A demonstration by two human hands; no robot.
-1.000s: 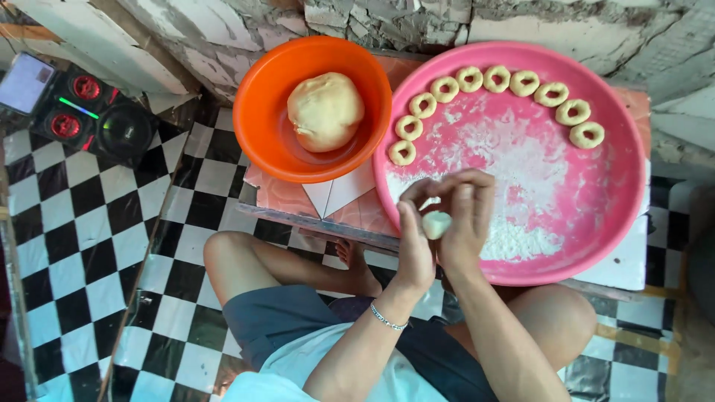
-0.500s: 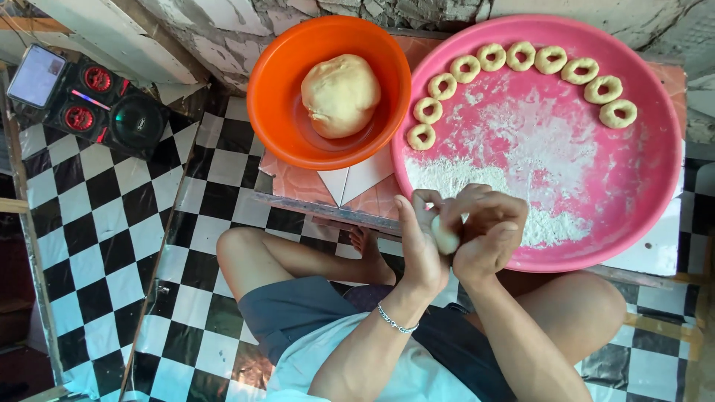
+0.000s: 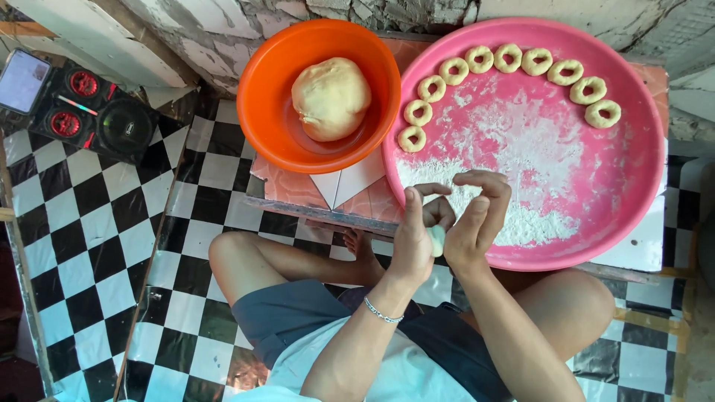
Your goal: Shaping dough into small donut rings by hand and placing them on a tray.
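Observation:
A small piece of pale dough [image 3: 437, 240] is pressed between my two palms. My left hand [image 3: 414, 237] and my right hand [image 3: 477, 219] meet over the near rim of a big pink tray [image 3: 633, 186]. The tray is dusted with white flour [image 3: 514, 179] and carries several dough rings [image 3: 514, 67] in an arc along its far side. To its left an orange bowl [image 3: 268, 112] holds a large ball of dough [image 3: 331, 98].
Bowl and tray rest on a low tiled board [image 3: 350, 190] over my crossed legs. A black speaker with red cones [image 3: 93, 108] and a phone [image 3: 22, 80] sit on the black-and-white checkered floor [image 3: 89, 246] at left. A rough wall [image 3: 223, 22] runs behind.
My hands have stayed together around the dough piece, rolling it. The fingers of my right hand have lifted and spread. The view has shifted slightly.

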